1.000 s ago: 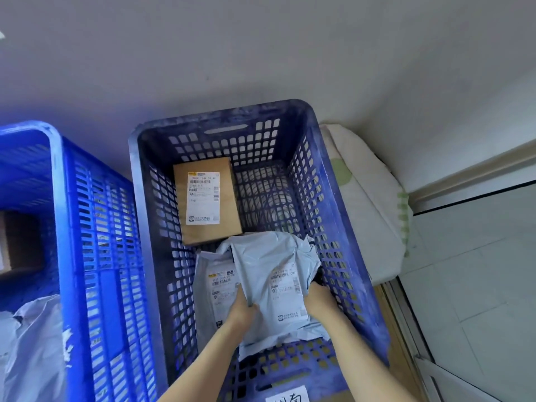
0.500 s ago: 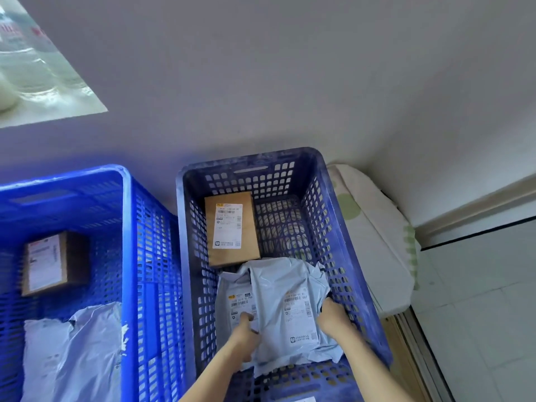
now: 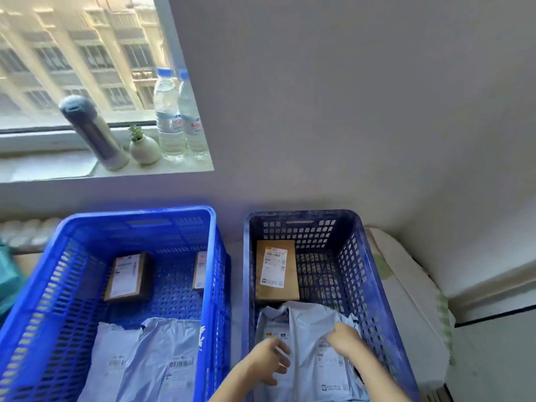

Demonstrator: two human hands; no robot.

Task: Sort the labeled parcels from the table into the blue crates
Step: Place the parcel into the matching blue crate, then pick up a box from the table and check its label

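Two blue crates stand side by side below the wall. The darker right crate (image 3: 301, 213) holds a labeled brown box (image 3: 277, 291) at its back left and grey labeled mailers (image 3: 310, 320) overlapping at its front. My left hand (image 3: 271, 361) hovers over the mailers' left part with fingers spread and nothing in it. My right hand (image 3: 345, 339) is over the top mailer's middle, fingers loosely bent, gripping nothing. The bright left crate (image 3: 139, 213) holds a brown box (image 3: 127, 277), a second box (image 3: 200, 269) against its right wall, and grey mailers (image 3: 162, 358).
A white padded bundle (image 3: 406, 288) lies against the right crate's right side. On the windowsill above the left crate stand a grey flask (image 3: 92, 132), a small potted plant (image 3: 144, 149) and two water bottles (image 3: 177, 117). Something teal (image 3: 5, 274) shows at the left edge.
Both hands have let go of the grey mailer and lifted off it; it now lies in the right crate. My view has tilted up, bringing the window and the left crate into sight.
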